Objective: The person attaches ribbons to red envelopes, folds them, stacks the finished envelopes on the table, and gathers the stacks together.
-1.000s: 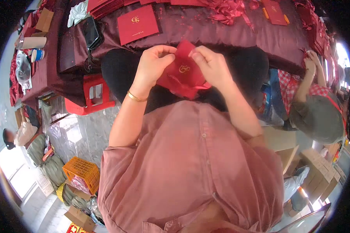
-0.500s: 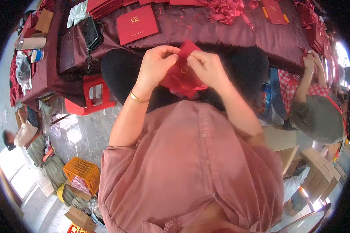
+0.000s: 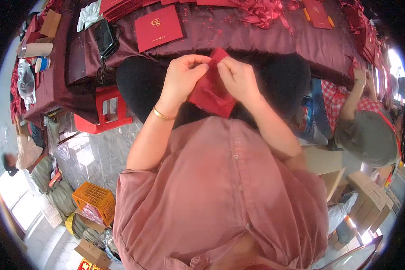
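Observation:
Above my lap, between my two hands, is a red card [image 3: 213,96], tilted, with red ribbon-like material on it that I cannot make out clearly. My left hand [image 3: 183,77] pinches at the card's upper left side, thumb against forefinger. On the opposite side, the fingers of my right hand [image 3: 237,77] are curled closed at its upper edge. The fingertips partly hide what they grip. A similar flat red card [image 3: 159,38] with a gold emblem lies on the dark red tablecloth [image 3: 207,38] just beyond my hands.
A red ribbon heap [image 3: 265,13] and stacked red cards [image 3: 121,10] lie at the table's far side. A black phone-like object [image 3: 105,39] is at the left. Below stand a red stool [image 3: 117,119] and an orange crate [image 3: 94,198]. A co-worker's arm [image 3: 352,96] is at right.
The red card has turned in my hands, so the gold emblem seen before no longer shows. My hands have shifted only slightly.

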The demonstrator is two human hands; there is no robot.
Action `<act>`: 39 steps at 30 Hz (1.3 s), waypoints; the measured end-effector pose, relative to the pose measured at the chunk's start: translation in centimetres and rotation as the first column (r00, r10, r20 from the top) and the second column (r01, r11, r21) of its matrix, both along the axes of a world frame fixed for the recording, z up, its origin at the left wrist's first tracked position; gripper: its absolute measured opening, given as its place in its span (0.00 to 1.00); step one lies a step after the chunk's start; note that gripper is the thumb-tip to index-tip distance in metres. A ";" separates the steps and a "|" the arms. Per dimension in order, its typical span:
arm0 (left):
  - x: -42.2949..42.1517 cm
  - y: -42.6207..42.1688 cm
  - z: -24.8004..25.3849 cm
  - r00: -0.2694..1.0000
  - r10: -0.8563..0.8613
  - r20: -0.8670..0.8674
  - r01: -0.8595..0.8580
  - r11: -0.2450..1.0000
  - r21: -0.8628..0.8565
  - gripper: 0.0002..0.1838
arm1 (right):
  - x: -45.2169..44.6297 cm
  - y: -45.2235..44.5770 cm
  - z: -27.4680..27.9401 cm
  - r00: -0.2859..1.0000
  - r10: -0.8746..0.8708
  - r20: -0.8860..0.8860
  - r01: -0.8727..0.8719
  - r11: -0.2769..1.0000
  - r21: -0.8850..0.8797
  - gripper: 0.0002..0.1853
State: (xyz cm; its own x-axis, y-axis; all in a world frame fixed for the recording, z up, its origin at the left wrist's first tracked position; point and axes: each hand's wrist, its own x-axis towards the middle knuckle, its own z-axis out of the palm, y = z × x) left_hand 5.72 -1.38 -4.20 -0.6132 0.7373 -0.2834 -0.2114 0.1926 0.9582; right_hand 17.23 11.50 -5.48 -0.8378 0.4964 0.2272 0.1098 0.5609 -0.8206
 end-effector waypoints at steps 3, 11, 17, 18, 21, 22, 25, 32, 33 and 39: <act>0.2 -0.1 -0.3 0.999 0.018 0.040 -0.018 1.000 0.018 0.10 | 0.2 -0.2 -0.8 1.000 0.002 -0.014 -0.001 0.999 0.040 0.11; 0.9 0.6 -2.2 0.951 -0.032 -0.308 -0.001 0.994 -0.106 0.11 | -0.1 -0.9 -3.5 0.996 -0.054 -0.071 0.034 0.965 -0.261 0.10; 1.0 0.7 -2.5 0.906 0.028 -0.423 -0.086 0.989 -0.120 0.11 | -0.2 -0.7 -3.5 0.996 0.032 0.084 0.033 0.742 -0.669 0.10; 1.1 0.7 -2.2 0.891 -0.002 -0.453 -0.067 0.989 -0.135 0.11 | -0.1 -0.9 -3.7 0.999 0.011 0.031 0.007 0.847 -0.531 0.10; 0.9 0.8 -1.8 0.832 -0.039 -0.553 -0.027 0.994 -0.110 0.10 | -0.3 -0.9 -3.6 0.999 -0.010 -0.032 0.003 0.978 -0.208 0.10; 0.8 0.8 -2.3 0.819 -0.032 -0.573 -0.020 0.996 -0.085 0.10 | -0.4 -0.7 -4.0 0.999 0.000 -0.047 -0.006 0.990 -0.141 0.11; 1.1 0.8 -2.3 0.802 -0.047 -0.595 -0.043 0.990 -0.137 0.10 | -0.3 -0.7 -4.1 0.994 -0.037 0.101 0.025 0.993 0.120 0.11; -0.3 0.9 -1.6 0.893 0.073 -0.445 -0.115 0.991 -0.067 0.09 | -0.3 2.5 -1.7 0.987 -0.135 -0.087 0.144 0.984 0.107 0.13; -0.5 0.8 -1.4 0.943 0.093 -0.319 -0.113 0.993 -0.045 0.09 | -0.4 3.4 -1.7 0.983 -0.169 -0.072 0.178 0.976 0.130 0.14; -0.9 0.5 -1.7 0.932 -0.091 -0.352 0.103 0.995 0.015 0.12 | -0.1 6.1 -2.5 0.941 0.213 0.264 -0.136 0.950 -0.282 0.12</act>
State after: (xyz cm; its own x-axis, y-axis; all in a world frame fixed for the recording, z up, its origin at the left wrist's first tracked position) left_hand 4.77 -0.85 -5.88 -0.5945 0.8032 -0.0384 0.1567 0.1626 0.9742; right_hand 17.16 17.65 -7.95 -0.9263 0.3451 -0.1512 0.2817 0.3679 -0.8862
